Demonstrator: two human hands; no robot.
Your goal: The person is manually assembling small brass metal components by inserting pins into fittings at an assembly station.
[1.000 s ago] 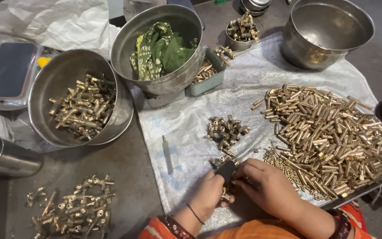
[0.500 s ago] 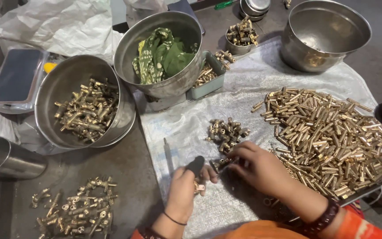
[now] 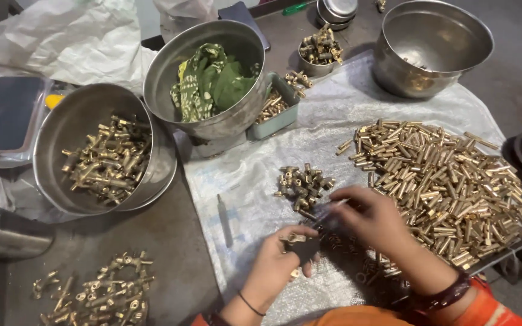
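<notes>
Hands meet low at the near edge of the bench, over a white woven sheet (image 3: 357, 127) spread to keep small parts from rolling away. My left hand (image 3: 276, 265) curls its fingers closed around a small dark block (image 3: 305, 249) with a brass fitting (image 3: 293, 238) at its top, pinned steady by the thumb. My right hand (image 3: 374, 218) arches over it, fingertips pinched near a thin pale rod; motion blur hides whether they truly grip it, so I cannot tell. Just beyond the hands lies a small cluster of brass fittings (image 3: 303, 184), within easy reach. To the right a broad heap of brass tubes (image 3: 445, 178) covers the sheet. A slim metal pin (image 3: 225, 218) lies apart on the sheet's left side. At the left edge a steel bowl (image 3: 67, 130) holds assembled brass pieces, with more loose at the near left corner (image 3: 95, 290). Toward the far edge stand a bowl with green cloth (image 3: 209, 81) and an almost empty bowl (image 3: 433, 45).
</notes>
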